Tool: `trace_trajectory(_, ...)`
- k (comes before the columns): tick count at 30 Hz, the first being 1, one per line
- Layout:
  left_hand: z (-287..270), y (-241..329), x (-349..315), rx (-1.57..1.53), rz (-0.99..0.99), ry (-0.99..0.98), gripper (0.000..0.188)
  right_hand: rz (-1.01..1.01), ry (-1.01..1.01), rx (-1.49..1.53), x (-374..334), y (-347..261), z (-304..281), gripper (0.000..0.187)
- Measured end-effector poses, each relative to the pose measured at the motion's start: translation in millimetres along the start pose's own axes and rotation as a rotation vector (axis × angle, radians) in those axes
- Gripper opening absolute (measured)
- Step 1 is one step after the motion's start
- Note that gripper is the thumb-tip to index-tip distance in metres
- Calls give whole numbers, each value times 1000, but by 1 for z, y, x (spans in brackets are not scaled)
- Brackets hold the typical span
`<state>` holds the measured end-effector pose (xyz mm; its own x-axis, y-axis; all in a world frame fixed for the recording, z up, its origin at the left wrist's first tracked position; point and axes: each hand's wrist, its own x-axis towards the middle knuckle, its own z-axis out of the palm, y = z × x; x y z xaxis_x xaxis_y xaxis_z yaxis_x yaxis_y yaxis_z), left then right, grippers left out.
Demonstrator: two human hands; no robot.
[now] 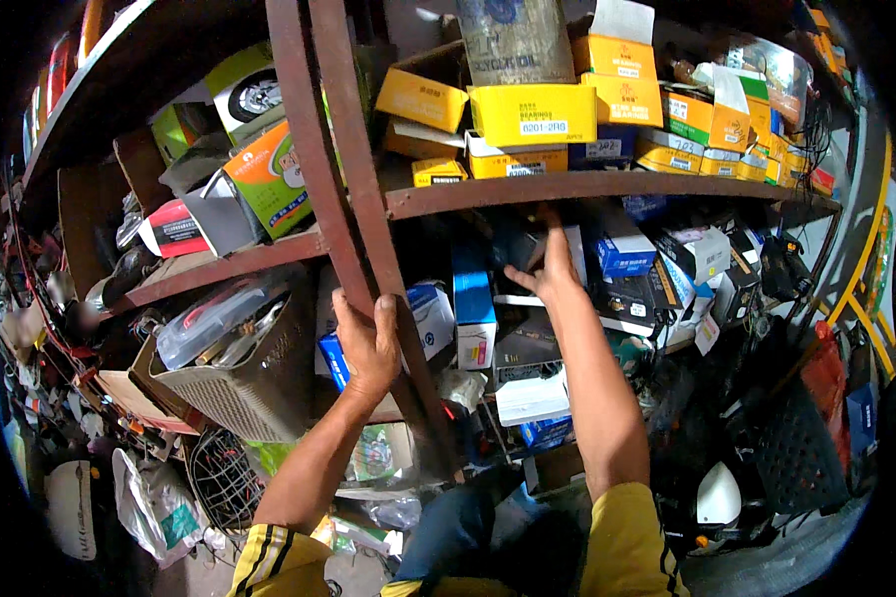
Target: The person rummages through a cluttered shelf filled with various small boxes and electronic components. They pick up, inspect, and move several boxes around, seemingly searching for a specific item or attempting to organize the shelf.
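Note:
My left hand (366,346) is wrapped round a reddish-brown metal shelf post (376,224), thumb on its right side. My right hand (550,261) reaches into the compartment below the yellow-box shelf, thumb and fingers spread apart. It is at a dark box (518,245), whose far side is hidden; whether the fingertips press on it is hard to see. Left of that hand stands a tall blue-and-white box (474,306). Another blue-and-white box (623,255) lies to its right, and a white open carton (534,400) sits lower down.
A shelf board (607,187) runs just above my right hand, bearing yellow boxes (534,111) and a worn can (516,42). Left of the post stand an orange-green box (269,179) and a filled plastic basket (239,393). A black crate (801,453) stands at right.

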<state>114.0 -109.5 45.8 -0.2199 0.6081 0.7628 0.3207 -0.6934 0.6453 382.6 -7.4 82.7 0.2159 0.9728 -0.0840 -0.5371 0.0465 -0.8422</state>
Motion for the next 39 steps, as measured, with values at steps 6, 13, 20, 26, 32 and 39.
trace_trajectory(6,0,-9,2,59,89,54,33,-18,-112,-41,-74,-21,-38,76)
trace_trajectory(13,1,4,-1,-21,-48,-7,33,-72,-109,124,-112,-23,-126,62)
trace_trajectory(20,-4,0,0,31,-30,21,37,-234,-184,309,-112,23,-196,80)
trace_trajectory(26,0,-4,3,93,19,35,37,-587,-244,-138,-91,49,-232,83)
trace_trajectory(32,2,-6,3,62,55,59,37,-375,-246,484,-92,59,-243,82)
trace_trajectory(39,-1,-1,3,84,30,53,36,-365,-421,554,-115,53,-221,96)
